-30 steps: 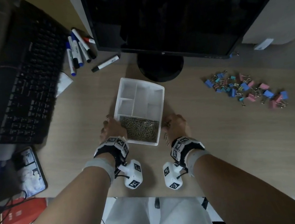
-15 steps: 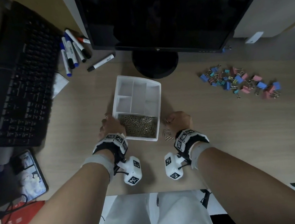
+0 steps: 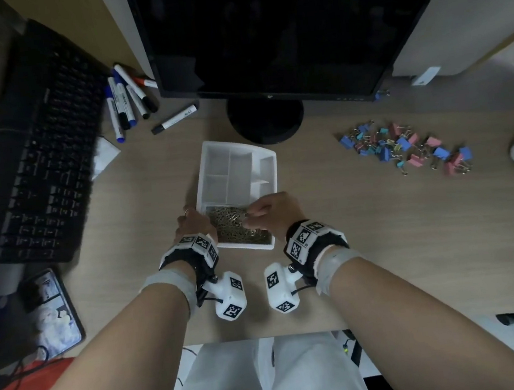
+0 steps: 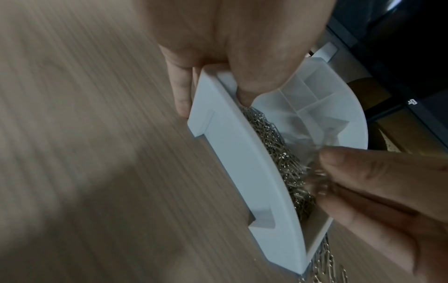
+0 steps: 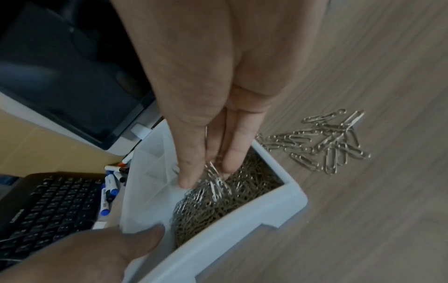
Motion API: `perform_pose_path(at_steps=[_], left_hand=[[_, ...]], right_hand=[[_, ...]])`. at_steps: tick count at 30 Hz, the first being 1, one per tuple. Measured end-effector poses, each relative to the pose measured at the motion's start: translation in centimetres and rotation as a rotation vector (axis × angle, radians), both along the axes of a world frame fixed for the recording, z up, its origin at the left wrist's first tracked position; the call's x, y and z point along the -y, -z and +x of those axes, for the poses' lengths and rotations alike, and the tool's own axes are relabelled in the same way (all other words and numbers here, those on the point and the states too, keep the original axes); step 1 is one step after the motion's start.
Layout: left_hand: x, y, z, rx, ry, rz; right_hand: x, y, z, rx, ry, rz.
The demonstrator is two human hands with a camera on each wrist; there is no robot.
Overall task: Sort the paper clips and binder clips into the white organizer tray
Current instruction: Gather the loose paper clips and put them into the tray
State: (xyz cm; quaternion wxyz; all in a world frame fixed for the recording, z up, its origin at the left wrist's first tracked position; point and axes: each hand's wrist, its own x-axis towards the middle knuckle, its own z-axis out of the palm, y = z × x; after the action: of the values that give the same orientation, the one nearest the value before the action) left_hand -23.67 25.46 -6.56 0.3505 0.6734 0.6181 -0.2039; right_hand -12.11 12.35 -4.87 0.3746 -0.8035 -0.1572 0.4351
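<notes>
While left hand (image 3: 194, 219) gripped near-left corner of white tray (image 3: 267, 164) on desk (image 3: 383, 231), right hand (image 3: 272, 212) pinched few paper clips (image 5: 214, 183) over nearest compartment, full of clips. Loose paper clips (image 5: 324, 145) lay on desk just beside tray. Binder clips (image 3: 405, 149) sat heaped well apart, right.

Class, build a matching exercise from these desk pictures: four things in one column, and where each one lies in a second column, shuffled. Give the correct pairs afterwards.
Things
1. binder clips
2. markers
3. loose paper clips
4. left hand

Places
A. on the desk just outside the white organizer tray, on its right side
B. gripping the tray's near left corner
C. in a coloured heap on the desk far right of the tray
D. between the keyboard and the monitor

Pairs: 1-C, 2-D, 3-A, 4-B
</notes>
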Motion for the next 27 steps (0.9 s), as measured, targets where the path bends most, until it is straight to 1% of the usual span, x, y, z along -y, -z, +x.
perform_pose_path(at_steps=[1, 3, 5, 10, 13, 17, 20, 24, 27], left_hand=[[0.0, 0.0, 0.0, 0.001, 0.001, 0.0], [0.1, 0.1, 0.0, 0.0, 0.001, 0.016], [0.4, 0.2, 0.0, -0.003, -0.004, 0.042], [0.6, 0.2, -0.1, -0.015, 0.023, 0.061], [0.6, 0.0, -0.1, -0.022, 0.024, 0.066], [0.6, -0.1, -0.5, -0.021, 0.02, 0.068], [0.3, 0.0, -1.0, -0.025, 0.002, 0.091], [0.2, 0.3, -1.4, -0.01, -0.01, 0.107], [0.4, 0.3, -1.5, -0.003, -0.01, 0.116]], right_hand=[[0.0, 0.1, -0.1, 0.006, 0.018, 0.002], [0.4, 0.4, 0.3, 0.082, 0.077, -0.029], [1.3, 0.7, 1.5, 0.18, 0.106, -0.12], [3.6, 1.7, 3.3, 0.306, 0.167, -0.273], [3.5, 3.1, 3.1, 0.314, 0.07, -0.268], [2.4, 4.6, 2.2, 0.423, -0.114, -0.193], [2.1, 5.2, 1.9, 0.497, -0.147, -0.197], [2.6, 4.9, 1.8, 0.562, -0.244, -0.312], [4.0, 4.1, 1.6, 0.554, -0.264, -0.362]])
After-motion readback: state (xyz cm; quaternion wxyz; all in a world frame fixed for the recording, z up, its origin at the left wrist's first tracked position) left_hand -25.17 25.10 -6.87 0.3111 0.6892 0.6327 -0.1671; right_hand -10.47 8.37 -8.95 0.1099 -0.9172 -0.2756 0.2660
